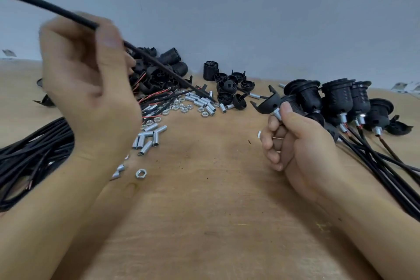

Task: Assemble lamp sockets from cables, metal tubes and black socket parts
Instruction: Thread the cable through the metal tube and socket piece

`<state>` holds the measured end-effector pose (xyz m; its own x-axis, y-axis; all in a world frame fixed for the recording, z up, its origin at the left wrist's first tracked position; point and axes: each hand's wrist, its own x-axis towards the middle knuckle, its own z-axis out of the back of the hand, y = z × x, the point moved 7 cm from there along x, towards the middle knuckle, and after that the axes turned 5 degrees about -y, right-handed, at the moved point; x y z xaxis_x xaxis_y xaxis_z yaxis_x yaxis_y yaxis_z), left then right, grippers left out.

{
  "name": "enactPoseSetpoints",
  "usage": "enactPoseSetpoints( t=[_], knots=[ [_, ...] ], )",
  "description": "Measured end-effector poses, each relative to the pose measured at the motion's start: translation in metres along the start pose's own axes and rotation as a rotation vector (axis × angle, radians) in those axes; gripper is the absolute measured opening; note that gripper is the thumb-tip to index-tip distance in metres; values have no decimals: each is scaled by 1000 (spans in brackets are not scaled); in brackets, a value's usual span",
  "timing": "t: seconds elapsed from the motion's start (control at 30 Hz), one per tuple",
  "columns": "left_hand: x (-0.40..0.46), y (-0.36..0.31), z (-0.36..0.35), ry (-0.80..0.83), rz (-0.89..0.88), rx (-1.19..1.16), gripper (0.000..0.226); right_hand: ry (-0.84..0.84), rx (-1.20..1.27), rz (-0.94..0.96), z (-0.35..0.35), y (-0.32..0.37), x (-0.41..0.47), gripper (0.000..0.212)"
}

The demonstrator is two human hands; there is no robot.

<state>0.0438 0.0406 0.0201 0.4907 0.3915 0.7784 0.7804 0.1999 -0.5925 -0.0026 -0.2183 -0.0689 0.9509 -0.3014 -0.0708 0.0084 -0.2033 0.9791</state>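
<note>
A coil of black cables (34, 154) lies at my far left on the worktop (204, 211), in easy reach. My left hand (86, 79) pinches one cable (68, 17), lifted so its end aims rightward for threading. Metal tubes (147, 137) and hex nuts (175, 107) lie mid-worktop, too many to count. My right hand (293, 141) curls round one tube-fitted socket cap (269, 103). About five finished sockets (336, 102) stand at right.

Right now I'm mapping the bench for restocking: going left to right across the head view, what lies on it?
Bundle of black cables → left hand holding a cable → loose metal tubes → black socket caps → right hand → assembled sockets.
</note>
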Motion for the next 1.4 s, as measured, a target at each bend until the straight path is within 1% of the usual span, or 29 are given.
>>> enactPoseSetpoints(
  t=[0.03, 0.1, 0.17, 0.2, 0.23, 0.27, 0.37, 0.5, 0.6, 0.67, 0.73, 0.8, 0.83, 0.87, 0.93, 0.97, 1.0, 1.03, 1.07, 1.1, 1.17, 1.2, 1.27, 1.4],
  knots=[
    [2, 11, 0, -27, 154, -99, 39, 0, -1, -1, 0, 0, 0, 42],
    [-9, 36, -8, -46, 495, -291, 21, 4, -3, -7, -1, 0, 0, 43],
    [-34, 56, -22, 3, 807, -355, 18, 20, -6, -16, -2, -1, -1, 42],
    [-47, 61, -28, 34, 908, -371, 18, 39, -4, -21, -4, -2, -2, 42],
    [-57, 64, -33, 62, 965, -376, 17, 67, 5, -27, -6, -3, -3, 41],
    [-64, 66, -36, 78, 985, -374, 15, 101, 19, -35, -9, -4, -5, 40],
    [-68, 64, -40, 81, 952, -368, 10, 149, 63, -45, -15, -4, -6, 38],
    [-62, 64, -34, 29, 884, -330, 7, 6, 154, -116, -3, -6, -2, 35],
    [-59, 61, -31, 8, 850, -328, 7, -67, 202, -172, 3, -9, 0, 36],
    [-57, 60, -30, 3, 825, -333, 6, -101, 179, -158, 5, -9, 0, 35],
    [-59, 57, -33, 37, 840, -376, 6, -104, 89, -89, 6, -7, 0, 33],
    [-68, 49, -44, 156, 886, -476, 5, -76, 20, -15, 3, -5, 0, 27],
    [-75, 43, -52, 259, 902, -520, 4, -55, 9, 7, 1, -5, -1, 25],
    [-86, 37, -60, 388, 907, -532, 9, -33, 7, 25, -1, -6, -2, 25],
    [-109, 27, -73, 657, 903, -481, 20, 7, -6, 57, -6, -6, -4, 28],
    [-117, 24, -76, 744, 891, -445, 21, 28, -13, 67, -9, -6, -5, 29],
    [-121, 23, -78, 780, 876, -421, 22, 48, -13, 70, -11, -6, -6, 29],
    [-119, 24, -78, 766, 878, -418, 21, 56, -7, 69, -12, -6, -6, 28],
    [-115, 27, -77, 706, 898, -432, 19, 44, -2, 72, -10, -5, -5, 26],
    [-108, 32, -74, 609, 935, -460, 17, 13, -25, 93, -6, -3, -4, 24],
    [-93, 42, -65, 412, 974, -513, 19, -60, -206, 215, 5, 7, -1, 17],
    [-86, 45, -61, 354, 962, -536, 22, -63, -315, 285, 7, 13, -1, 12],
    [-78, 45, -57, 323, 914, -558, 24, -2, -433, 358, 4, 16, -2, 7],
    [-80, 33, -58, 404, 792, -516, 20, 109, -438, 362, -6, 10, -5, 8]
  ],
)
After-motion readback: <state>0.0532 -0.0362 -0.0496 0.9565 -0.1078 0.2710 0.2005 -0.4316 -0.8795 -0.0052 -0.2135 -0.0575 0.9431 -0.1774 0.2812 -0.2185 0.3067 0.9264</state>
